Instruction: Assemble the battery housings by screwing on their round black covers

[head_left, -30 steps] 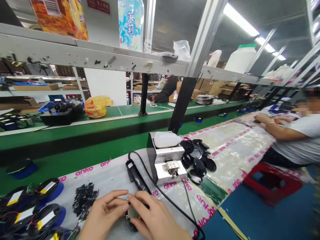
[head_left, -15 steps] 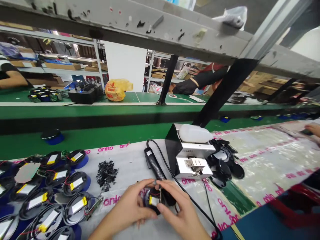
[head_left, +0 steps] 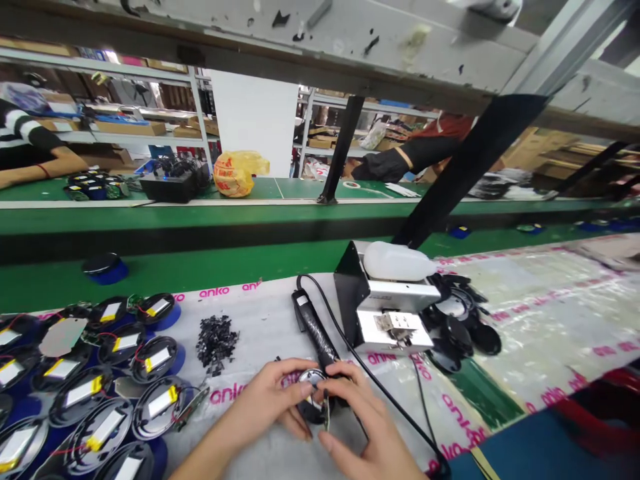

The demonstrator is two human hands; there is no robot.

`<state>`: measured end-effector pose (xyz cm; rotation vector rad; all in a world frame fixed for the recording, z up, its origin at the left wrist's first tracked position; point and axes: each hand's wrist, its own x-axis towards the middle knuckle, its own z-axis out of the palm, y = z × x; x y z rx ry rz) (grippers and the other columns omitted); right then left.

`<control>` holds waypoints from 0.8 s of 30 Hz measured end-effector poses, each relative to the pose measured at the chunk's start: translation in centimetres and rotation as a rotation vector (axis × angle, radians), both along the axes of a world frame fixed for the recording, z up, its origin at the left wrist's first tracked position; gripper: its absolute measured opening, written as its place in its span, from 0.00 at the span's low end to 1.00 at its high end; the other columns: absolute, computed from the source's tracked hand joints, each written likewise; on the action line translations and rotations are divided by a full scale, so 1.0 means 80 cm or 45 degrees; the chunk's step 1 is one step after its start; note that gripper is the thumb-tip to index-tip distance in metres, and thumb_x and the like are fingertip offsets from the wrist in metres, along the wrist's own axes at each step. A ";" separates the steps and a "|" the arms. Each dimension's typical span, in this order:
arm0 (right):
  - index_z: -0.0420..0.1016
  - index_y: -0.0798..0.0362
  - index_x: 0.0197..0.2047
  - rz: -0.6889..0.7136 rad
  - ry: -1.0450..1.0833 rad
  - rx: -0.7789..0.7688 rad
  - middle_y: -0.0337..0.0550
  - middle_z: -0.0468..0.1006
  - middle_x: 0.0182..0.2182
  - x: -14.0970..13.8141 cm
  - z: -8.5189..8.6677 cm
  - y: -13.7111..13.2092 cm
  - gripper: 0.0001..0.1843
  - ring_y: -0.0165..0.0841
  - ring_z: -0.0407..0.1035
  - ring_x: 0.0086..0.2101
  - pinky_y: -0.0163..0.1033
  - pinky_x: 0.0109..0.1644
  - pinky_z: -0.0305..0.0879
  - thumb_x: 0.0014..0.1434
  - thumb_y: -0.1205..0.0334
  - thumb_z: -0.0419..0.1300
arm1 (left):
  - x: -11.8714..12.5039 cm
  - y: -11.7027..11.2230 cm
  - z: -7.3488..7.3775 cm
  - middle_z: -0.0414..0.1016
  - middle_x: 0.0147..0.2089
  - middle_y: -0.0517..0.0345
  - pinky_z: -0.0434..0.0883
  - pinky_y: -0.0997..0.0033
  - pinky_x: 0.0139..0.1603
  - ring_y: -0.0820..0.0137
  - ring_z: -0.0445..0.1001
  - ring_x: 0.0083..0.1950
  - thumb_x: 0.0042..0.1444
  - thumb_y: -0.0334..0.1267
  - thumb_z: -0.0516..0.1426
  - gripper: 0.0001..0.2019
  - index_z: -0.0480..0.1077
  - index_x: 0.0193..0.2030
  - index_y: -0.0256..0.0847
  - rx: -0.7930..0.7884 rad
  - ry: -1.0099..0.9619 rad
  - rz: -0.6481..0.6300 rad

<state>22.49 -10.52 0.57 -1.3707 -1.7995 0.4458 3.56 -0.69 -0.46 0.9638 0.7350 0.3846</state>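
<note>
My left hand (head_left: 275,400) is closed round the left side of a small round black housing (head_left: 314,412), its thumb reaching over the top. Inside the housing, a bit of a white and yellow battery shows between the fingers. From the right, my right hand (head_left: 367,423) pinches a thin circuit board (head_left: 327,412), seen edge-on beside the housing. Fingers hide much of both parts. Just behind my hands lies a black power tool (head_left: 315,330) with a cord. A pile of small black pieces (head_left: 217,343) lies left of it.
Several blue-and-black round housings with batteries (head_left: 159,403) crowd the left side. A metal dispenser (head_left: 390,300) with a white bottle (head_left: 397,261) stands right of the tool, black discs (head_left: 457,330) beside it. A slanted black post (head_left: 445,170) rises behind. Co-workers' arms show across the bench.
My left thumb has moved up and over the housing, covering more of the battery. The right hand keeps the board beside it. The view has shifted slightly.
</note>
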 end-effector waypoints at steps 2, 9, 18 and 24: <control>0.70 0.44 0.60 -0.006 -0.022 0.006 0.46 0.73 0.57 0.000 -0.003 -0.002 0.27 0.37 0.65 0.61 0.36 0.62 0.66 0.57 0.68 0.64 | 0.007 -0.004 0.002 0.84 0.31 0.54 0.76 0.77 0.22 0.68 0.82 0.22 0.48 0.58 0.68 0.36 0.70 0.57 0.35 0.062 0.059 0.042; 0.70 0.47 0.60 0.011 -0.025 0.075 0.48 0.74 0.55 -0.005 -0.004 -0.005 0.25 0.39 0.67 0.58 0.37 0.60 0.69 0.61 0.68 0.63 | 0.022 -0.015 0.006 0.79 0.24 0.61 0.67 0.80 0.13 0.73 0.74 0.14 0.52 0.57 0.64 0.27 0.71 0.50 0.38 0.149 0.154 0.134; 0.67 0.47 0.64 -0.004 -0.209 0.090 0.50 0.72 0.54 -0.008 0.001 -0.003 0.22 0.37 0.73 0.54 0.33 0.57 0.72 0.69 0.64 0.57 | 0.028 -0.021 0.005 0.71 0.18 0.67 0.60 0.83 0.09 0.75 0.67 0.12 0.56 0.39 0.61 0.14 0.73 0.47 0.38 0.268 0.201 0.190; 0.72 0.49 0.60 0.011 -0.340 0.212 0.49 0.77 0.53 -0.013 -0.002 0.008 0.16 0.39 0.73 0.53 0.39 0.56 0.75 0.70 0.64 0.57 | 0.022 -0.030 0.005 0.68 0.17 0.68 0.60 0.82 0.12 0.76 0.66 0.13 0.56 0.37 0.61 0.17 0.76 0.53 0.37 0.256 0.127 0.246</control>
